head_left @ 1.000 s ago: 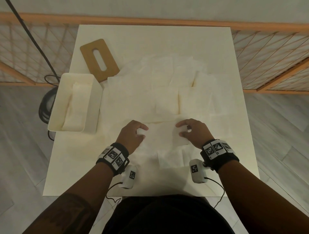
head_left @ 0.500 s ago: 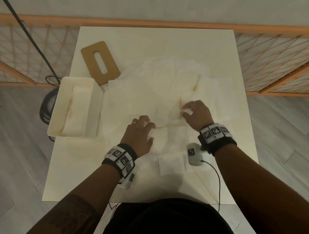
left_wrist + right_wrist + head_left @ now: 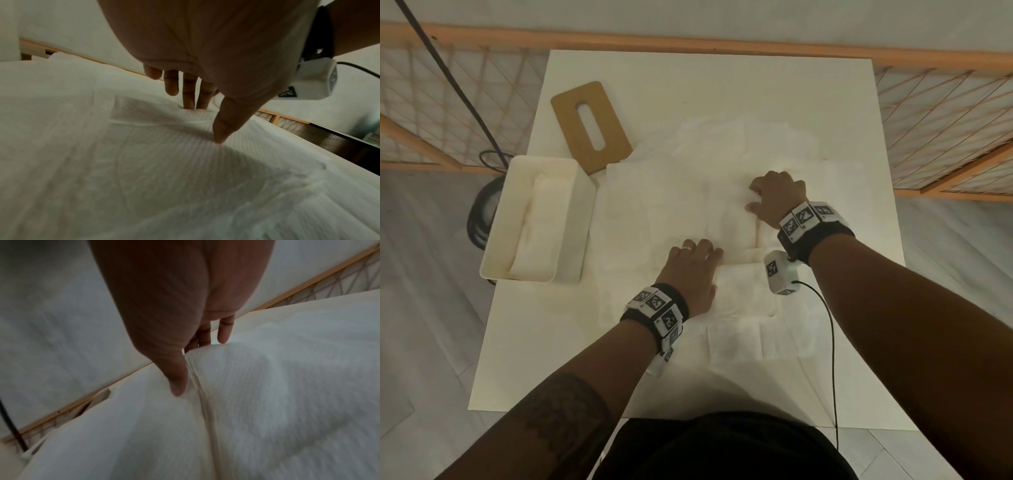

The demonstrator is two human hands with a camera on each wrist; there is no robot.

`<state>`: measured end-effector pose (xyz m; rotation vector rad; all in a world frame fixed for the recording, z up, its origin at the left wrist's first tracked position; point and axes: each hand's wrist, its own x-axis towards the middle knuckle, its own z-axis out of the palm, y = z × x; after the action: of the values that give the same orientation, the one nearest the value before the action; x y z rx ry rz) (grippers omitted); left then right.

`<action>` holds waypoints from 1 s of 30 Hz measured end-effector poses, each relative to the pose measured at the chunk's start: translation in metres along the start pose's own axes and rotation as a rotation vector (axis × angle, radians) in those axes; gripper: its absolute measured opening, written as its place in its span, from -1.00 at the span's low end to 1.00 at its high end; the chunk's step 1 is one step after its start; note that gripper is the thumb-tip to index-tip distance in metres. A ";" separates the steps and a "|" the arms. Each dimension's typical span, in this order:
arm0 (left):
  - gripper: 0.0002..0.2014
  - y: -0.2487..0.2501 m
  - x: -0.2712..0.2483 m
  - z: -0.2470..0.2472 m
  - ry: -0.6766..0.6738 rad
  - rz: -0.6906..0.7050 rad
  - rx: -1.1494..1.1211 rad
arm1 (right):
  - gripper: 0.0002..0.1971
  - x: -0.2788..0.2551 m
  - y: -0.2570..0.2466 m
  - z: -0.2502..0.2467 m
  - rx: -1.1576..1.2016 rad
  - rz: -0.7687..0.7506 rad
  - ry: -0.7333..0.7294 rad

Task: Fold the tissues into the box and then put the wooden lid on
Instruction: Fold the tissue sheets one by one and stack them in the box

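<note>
Several white tissues (image 3: 674, 195) lie spread and overlapping across the middle of the table. My left hand (image 3: 698, 250) lies flat on them, straight fingers (image 3: 189, 97) and thumb pressing a fold line. Further back, my right hand (image 3: 755, 196) pinches a raised tissue edge (image 3: 236, 369) between its thumb and curled fingers (image 3: 224, 332). At the table's left edge stands the white box (image 3: 575, 240), with a folded tissue (image 3: 537, 226) lying inside. Behind it the wooden lid (image 3: 571, 113), which has a slot, lies flat.
Bare table top (image 3: 722, 78) shows at the back and along the near edge. A wooden lattice rail (image 3: 928, 113) runs behind and beside the table. A black cable coil (image 3: 479, 219) sits on the floor left of the box.
My right hand has moved away from me with the tissue edge. My left hand has let go, shifted forward and flattened onto the tissue.
</note>
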<state>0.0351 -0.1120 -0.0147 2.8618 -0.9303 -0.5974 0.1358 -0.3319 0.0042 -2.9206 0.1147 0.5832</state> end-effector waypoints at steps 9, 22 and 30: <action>-0.41 0.002 0.001 -0.002 -0.012 -0.011 -0.026 | -0.79 -0.021 0.011 -0.032 0.118 -0.063 0.088; -0.45 0.005 -0.001 -0.002 0.015 0.002 -0.044 | -0.84 -0.036 0.016 -0.053 0.452 -0.061 0.359; -0.14 -0.009 0.007 -0.022 0.009 -0.244 -0.625 | -0.84 -0.045 0.014 -0.092 0.732 0.049 0.203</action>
<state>0.0535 -0.1099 0.0017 2.4063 -0.3048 -0.7362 0.1273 -0.3601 0.1034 -2.2517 0.3431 0.1821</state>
